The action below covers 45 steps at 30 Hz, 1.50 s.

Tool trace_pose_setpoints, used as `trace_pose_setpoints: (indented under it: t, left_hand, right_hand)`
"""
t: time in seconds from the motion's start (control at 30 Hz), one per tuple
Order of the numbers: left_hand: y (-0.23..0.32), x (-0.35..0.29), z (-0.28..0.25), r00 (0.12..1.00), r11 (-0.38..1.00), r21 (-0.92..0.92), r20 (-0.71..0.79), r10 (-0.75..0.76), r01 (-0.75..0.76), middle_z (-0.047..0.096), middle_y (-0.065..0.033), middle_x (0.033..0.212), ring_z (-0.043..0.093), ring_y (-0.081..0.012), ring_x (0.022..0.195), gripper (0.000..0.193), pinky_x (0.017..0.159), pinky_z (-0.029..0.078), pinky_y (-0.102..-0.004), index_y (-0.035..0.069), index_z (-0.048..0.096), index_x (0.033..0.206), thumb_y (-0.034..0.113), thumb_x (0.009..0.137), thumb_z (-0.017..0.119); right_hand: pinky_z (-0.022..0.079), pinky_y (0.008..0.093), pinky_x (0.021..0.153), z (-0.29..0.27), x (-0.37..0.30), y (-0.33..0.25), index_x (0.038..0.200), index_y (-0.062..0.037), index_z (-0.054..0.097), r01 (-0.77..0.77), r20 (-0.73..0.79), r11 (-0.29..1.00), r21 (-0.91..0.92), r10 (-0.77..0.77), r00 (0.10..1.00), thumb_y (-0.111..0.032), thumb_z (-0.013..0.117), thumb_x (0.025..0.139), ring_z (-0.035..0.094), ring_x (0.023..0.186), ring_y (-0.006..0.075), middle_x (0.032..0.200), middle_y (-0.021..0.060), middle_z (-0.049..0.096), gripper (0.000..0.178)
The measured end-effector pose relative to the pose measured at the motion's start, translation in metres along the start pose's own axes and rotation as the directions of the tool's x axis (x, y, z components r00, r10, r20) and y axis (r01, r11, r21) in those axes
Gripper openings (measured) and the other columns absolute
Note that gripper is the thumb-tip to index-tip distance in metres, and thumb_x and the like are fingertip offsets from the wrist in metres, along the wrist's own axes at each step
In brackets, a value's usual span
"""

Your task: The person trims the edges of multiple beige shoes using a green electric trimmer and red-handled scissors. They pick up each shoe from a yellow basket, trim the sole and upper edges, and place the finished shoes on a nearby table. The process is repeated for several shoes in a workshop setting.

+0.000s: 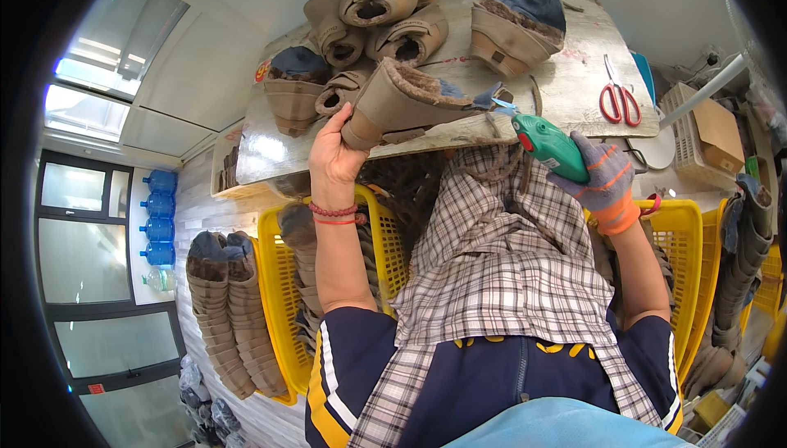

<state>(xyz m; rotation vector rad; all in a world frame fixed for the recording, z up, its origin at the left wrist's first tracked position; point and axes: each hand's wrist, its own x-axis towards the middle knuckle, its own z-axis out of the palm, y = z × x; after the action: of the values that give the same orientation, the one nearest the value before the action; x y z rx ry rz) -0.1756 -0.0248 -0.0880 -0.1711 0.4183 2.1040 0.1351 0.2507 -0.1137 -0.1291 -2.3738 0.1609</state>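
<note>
My bare left hand (338, 153), with red bracelets at the wrist, is closed on a tan shoe upper (381, 112). The upper has a brown fleece lining and is held tilted above the table's near edge. In a grey and orange glove, my right hand (602, 181) is wrapped round green electric scissors (551, 146) with a red button. Their tip is close to the right end of the upper, by its bluish edge; whether it touches I cannot tell.
On the worn table (270, 149) lie a pile of shoe uppers (381, 1), a blue-lined stack of uppers (516, 34) and red-handled scissors (619, 104). Yellow baskets (279, 300) with uppers flank my lap. Long stacks of uppers (221, 317) lean at left; blue water bottles (160, 206) stand beyond.
</note>
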Motion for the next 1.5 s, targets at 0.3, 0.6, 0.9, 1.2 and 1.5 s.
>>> trace_pose_setpoints:
  t: [0.3,0.6,0.9,1.2,1.5]
  left_hand:
    - [-0.023,0.008,0.001,0.998,0.998,-0.013,-0.001,-0.059,0.058,0.052,-0.0223,0.126,0.053,-0.0325,0.116,0.033,0.1,0.045,-0.0449,-0.007,0.044,0.124,0.007,0.095,0.046]
    - [-0.044,0.009,0.005,0.993,0.991,-0.077,-0.012,-0.115,0.114,0.05,-0.0227,0.128,0.051,-0.0328,0.117,0.033,0.101,0.044,-0.0459,-0.008,0.043,0.125,0.009,0.096,0.045]
    - [-0.085,-0.01,0.029,0.975,0.97,0.121,0.1,0.199,-0.21,0.05,-0.016,0.131,0.049,-0.0287,0.121,0.035,0.104,0.04,-0.0439,-0.004,0.044,0.127,0.008,0.094,0.049]
    - [-0.116,-0.02,0.034,0.792,0.748,0.32,0.432,0.432,-0.582,0.047,-0.0105,0.136,0.045,-0.0249,0.125,0.045,0.107,0.036,-0.0428,0.001,0.04,0.135,0.001,0.092,0.052]
    - [-0.127,-0.013,0.023,0.749,0.618,0.461,0.561,0.353,-0.637,0.053,-0.0089,0.129,0.051,-0.0209,0.118,0.039,0.102,0.04,-0.0379,0.003,0.047,0.13,0.001,0.092,0.053]
  right_hand:
    - [0.047,0.0349,0.056,-0.004,-0.002,-0.003,0.107,-0.0015,0.061,0.019,0.038,0.999,0.028,-0.02,0.999,-0.042,0.082,0.06,0.059,0.058,0.0251,0.068,0.0086,0.061,0.065]
    - [0.047,0.0363,0.055,-0.002,0.0,-0.009,0.107,-0.0013,0.061,0.004,0.015,0.992,0.128,-0.006,1.0,-0.041,0.083,0.061,0.059,0.058,0.027,0.067,0.0109,0.061,0.065]
    - [0.05,0.0365,0.06,0.005,0.001,-0.016,0.107,-0.0028,0.061,-0.143,0.065,0.944,0.298,0.129,0.989,-0.037,0.084,0.06,0.062,0.065,0.0296,0.076,0.0128,0.065,0.062]
    - [0.052,0.0342,0.064,0.006,0.009,-0.031,0.107,-0.0047,0.063,-0.324,0.139,0.817,0.476,0.294,0.946,-0.036,0.083,0.064,0.065,0.07,0.0293,0.081,0.0148,0.067,0.057]
    - [0.052,0.0274,0.062,0.008,0.015,-0.036,0.111,-0.0012,0.062,-0.462,0.242,0.636,0.618,0.406,0.881,-0.034,0.082,0.068,0.066,0.066,0.0151,0.08,0.0126,0.068,0.057]
